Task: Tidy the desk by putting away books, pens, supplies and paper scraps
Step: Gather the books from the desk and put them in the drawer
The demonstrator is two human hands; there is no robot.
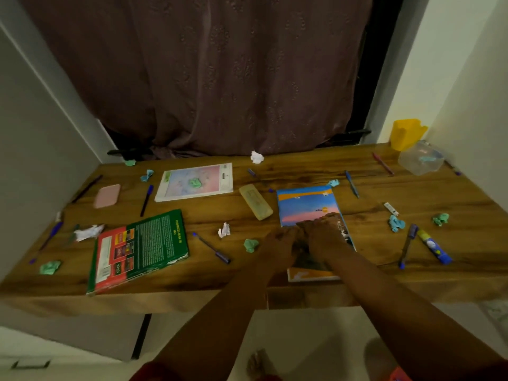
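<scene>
Both hands down on the blue book (pixel 308 207) at the tabletop's near edge, right of centre. Right hand (pixel 323 237) lies on the cover, fingers laid fairly flat, pressing rather than gripping. Left hand (pixel 279 247) sits at the book's left edge, touching it; whether its fingers hook under the cover, cannot tell.

Outward: green paper scrap (pixel 251 244) just left of the left hand, pen (pixel 211 247) beyond it, green-and-red book (pixel 138 251) at the near edge left of centre. White book (pixel 195 181) toward the far edge. Glue stick (pixel 434 246) near the right edge; yellow holder (pixel 406 137) and clear box (pixel 420 160) in the far right corner.

Step in hand, by my reading: collecting the first book. Next move calls for a firm hold on its edges and a lift, minding the loose scraps nearby.
</scene>
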